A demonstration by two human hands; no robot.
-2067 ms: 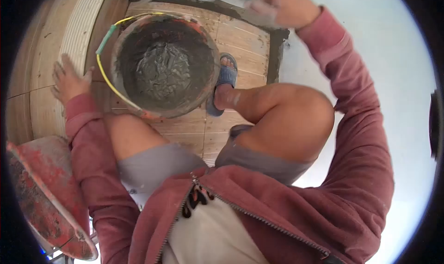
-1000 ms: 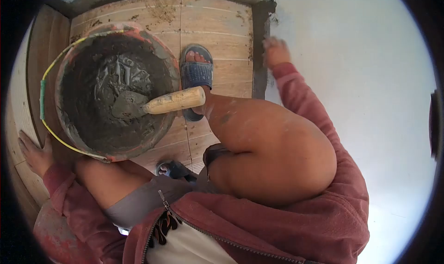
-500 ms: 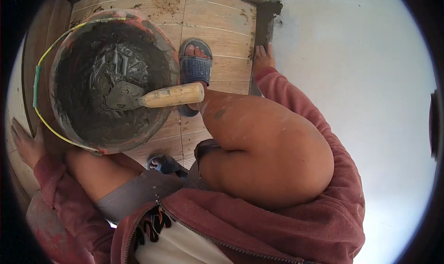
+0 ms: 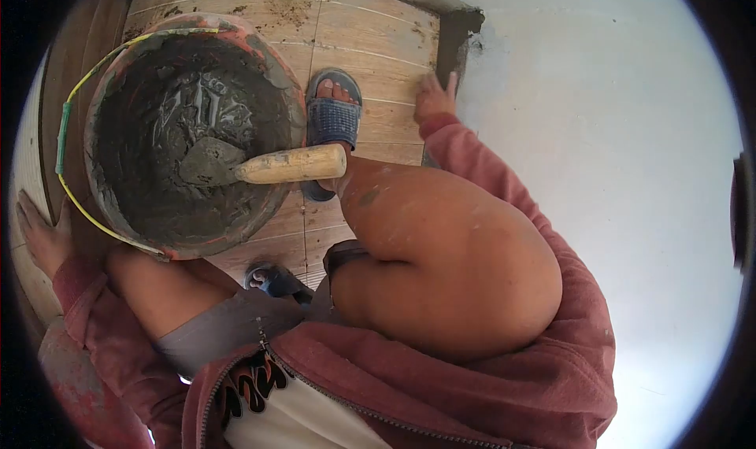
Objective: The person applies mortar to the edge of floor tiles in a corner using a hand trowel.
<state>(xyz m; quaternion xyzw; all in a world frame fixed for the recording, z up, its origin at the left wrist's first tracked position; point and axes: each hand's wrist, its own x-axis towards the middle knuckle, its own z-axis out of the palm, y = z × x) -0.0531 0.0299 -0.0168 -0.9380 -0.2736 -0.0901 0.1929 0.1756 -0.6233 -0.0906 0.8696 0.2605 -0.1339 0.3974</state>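
Observation:
My left hand (image 4: 46, 238) rests with fingers spread on the light surface at far left, beside the bucket. My right hand (image 4: 435, 99) is at the foot of the wall, empty, its thumb and fingers apart, next to the dark grey mortar strip (image 4: 455, 48). Between my hands stands an orange bucket (image 4: 256, 44), its rim smeared with grey and its yellow wire handle (image 4: 96, 222) tipped to the left. Wet mortar (image 4: 150, 197) fills part of it. A trowel (image 4: 291, 165) lies with its blade in the mortar and its wooden grip across the rim, untouched.
A pale wall (image 4: 598, 150) rises on the right. Wood-look floor tiles (image 4: 374, 24) carry mortar crumbs near the back edge. My sandalled foot (image 4: 335, 110) stands close to the bucket's right side. A red, stained rounded object (image 4: 79, 370) is at lower left.
My right hand has shifted left, from against the mortar strip at the wall toward the tiles. My left hand, the bucket and the trowel stay in place; the view has tilted slightly.

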